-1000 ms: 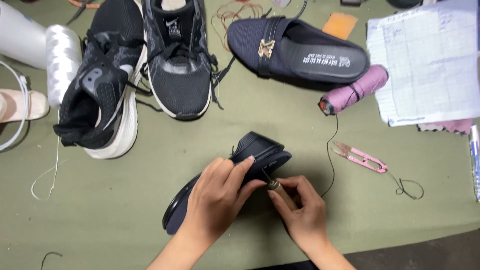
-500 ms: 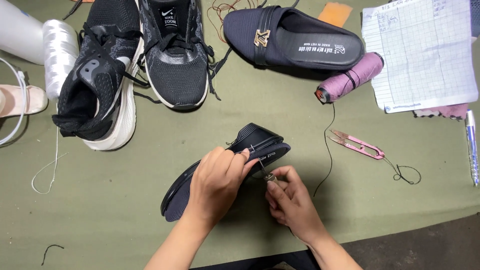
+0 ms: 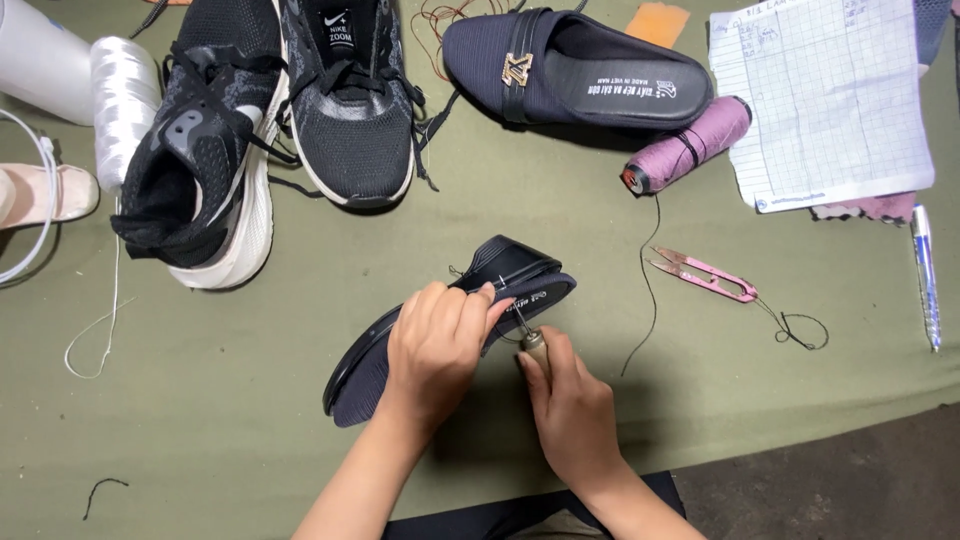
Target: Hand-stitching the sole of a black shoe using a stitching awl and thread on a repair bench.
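1. The left hand [image 3: 435, 335] is wrapped over a dark slip-on shoe [image 3: 455, 325] and pins it on its side on the green table [image 3: 250, 420]. The fingers curl over the shoe's edge.
2. The right hand [image 3: 572, 408] is closed around a small awl [image 3: 530, 338] with a wooden handle. Its thin metal tip touches the shoe near the heel — it may be poking in, but the spot is too small to tell.
3. The shoe lies in the middle of the table, just in front of the person.
4. A matching dark shoe [image 3: 575, 68] with a gold buckle sits at the top of the table.
5. Two black sneakers [image 3: 270, 120] sit at the top left, one of them tipped on its side.
6. A pink thread spool [image 3: 688, 146] lies to the right — a dark thread runs down from it.
7. Pink snips [image 3: 705, 276] lie near that thread.
8. A squared paper [image 3: 825, 100] and a pen [image 3: 925, 275] are at the far right.
9. A white thread spool [image 3: 122, 100] is at the far left.
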